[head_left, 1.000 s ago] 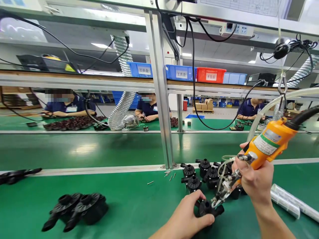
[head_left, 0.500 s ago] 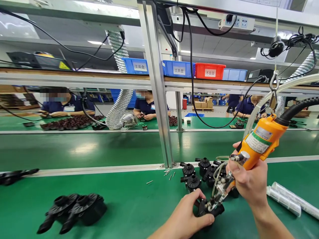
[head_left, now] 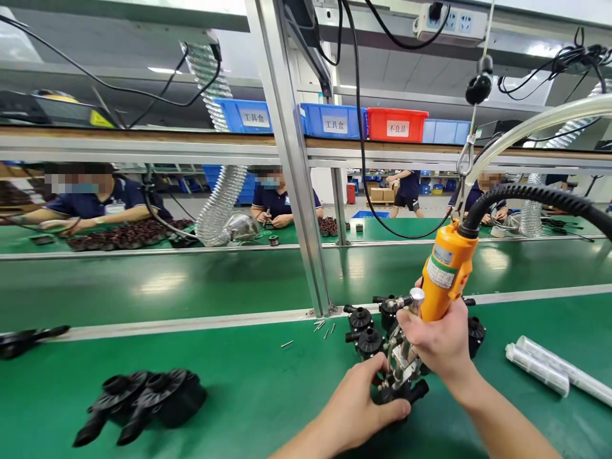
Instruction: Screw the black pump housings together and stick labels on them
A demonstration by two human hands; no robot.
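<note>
My right hand (head_left: 442,338) is wrapped round an orange electric screwdriver (head_left: 444,271), which hangs from a hook and cable. Its metal nose points down at a black pump housing (head_left: 417,390) on the green bench, and the exact tip contact is hidden. Thumb and fingers of my left hand (head_left: 356,401) grip that housing from the left side. Several more black pump housings (head_left: 370,343) stand just behind it, partly covered by the tool and my right hand.
Two larger black housings (head_left: 174,398) lie at the left front. Loose screws (head_left: 319,326) lie near the metal post (head_left: 299,191). Clear plastic tubes (head_left: 538,370) rest at the right. Co-workers sit across the bench, beneath a shelf with blue bins (head_left: 332,121) and a red bin (head_left: 396,125).
My right hand and the screwdriver have swung left and turned more upright over the housing. My left hand keeps its hold. The view has shifted slightly.
</note>
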